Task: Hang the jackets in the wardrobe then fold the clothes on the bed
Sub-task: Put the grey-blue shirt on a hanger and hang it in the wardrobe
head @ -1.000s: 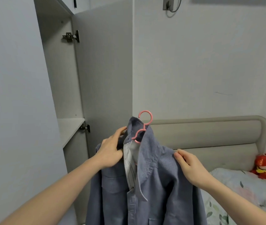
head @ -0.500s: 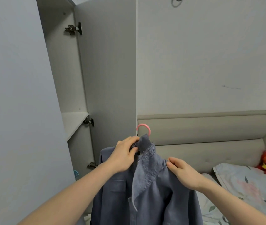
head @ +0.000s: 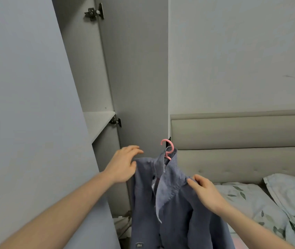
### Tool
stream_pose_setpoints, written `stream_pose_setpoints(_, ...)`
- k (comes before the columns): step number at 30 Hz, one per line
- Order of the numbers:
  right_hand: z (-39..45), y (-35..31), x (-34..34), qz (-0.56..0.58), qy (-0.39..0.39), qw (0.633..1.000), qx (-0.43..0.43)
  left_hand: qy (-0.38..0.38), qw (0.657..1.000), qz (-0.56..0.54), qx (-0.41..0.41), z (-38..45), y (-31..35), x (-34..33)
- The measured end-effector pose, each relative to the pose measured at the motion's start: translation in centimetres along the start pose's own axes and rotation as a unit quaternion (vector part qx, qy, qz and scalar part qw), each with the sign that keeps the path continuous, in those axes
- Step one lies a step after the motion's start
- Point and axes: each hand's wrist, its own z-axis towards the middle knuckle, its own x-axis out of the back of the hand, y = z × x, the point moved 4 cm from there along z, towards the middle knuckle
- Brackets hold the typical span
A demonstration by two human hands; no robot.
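Note:
A blue-grey jacket (head: pixel 175 203) hangs on a pink hanger (head: pixel 168 149), whose hook sticks up out of the collar. I hold it up in front of the open wardrobe (head: pixel 96 72). My right hand (head: pixel 204 191) grips the jacket's right shoulder with curled fingers. With its fingers stretched out, my left hand (head: pixel 123 164) lies against the jacket's left shoulder, thumb at the cloth's edge. No rail is in view inside the wardrobe.
The wardrobe's open door (head: pixel 135 69) stands behind the jacket, and a shelf (head: pixel 98 121) sits inside at mid height. A grey panel (head: pixel 26 114) fills the left. To the right are the padded headboard (head: pixel 242 141), the floral bed sheet (head: pixel 242 200) and a pillow (head: pixel 290 191).
My left hand has let go of the collar by the hanger's neck, moved left to the shoulder and spread its fingers. My right hand keeps its grip.

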Motion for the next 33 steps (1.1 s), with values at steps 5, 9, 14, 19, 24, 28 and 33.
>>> stream_pose_setpoints(5,3.3,0.2,-3.6,0.009,0.009,1.000,-0.016,0.002,0.991,0.088,0.101,4.4,-4.5,5.8)
stream_pose_setpoints(9,5.9,0.8,-6.9,-0.010,0.008,0.999,-0.038,-0.047,0.971,0.149,0.182,8.0,-7.8,8.3)
stream_pose_setpoints(14,9.5,1.0,-10.3,-0.059,-0.014,0.997,-0.057,-0.110,0.932,0.174,0.297,11.7,-12.6,8.8)
stream_pose_setpoints(19,14.1,0.5,-13.0,-0.063,-0.055,0.996,-0.039,-0.178,0.902,0.169,0.355,14.5,-16.5,7.1)
stream_pose_setpoints(24,18.8,0.1,-16.4,-0.076,-0.100,0.992,-0.010,-0.142,0.902,0.175,0.367,17.2,-19.2,5.6)
stream_pose_setpoints(28,22.2,0.2,-19.5,-0.069,-0.127,0.989,-0.005,-0.127,0.911,0.174,0.351,19.0,-20.3,5.6)
stream_pose_setpoints(33,26.2,-1.0,-23.4,-0.070,-0.159,0.985,0.014,-0.163,0.901,0.199,0.348,20.6,-21.2,7.0)
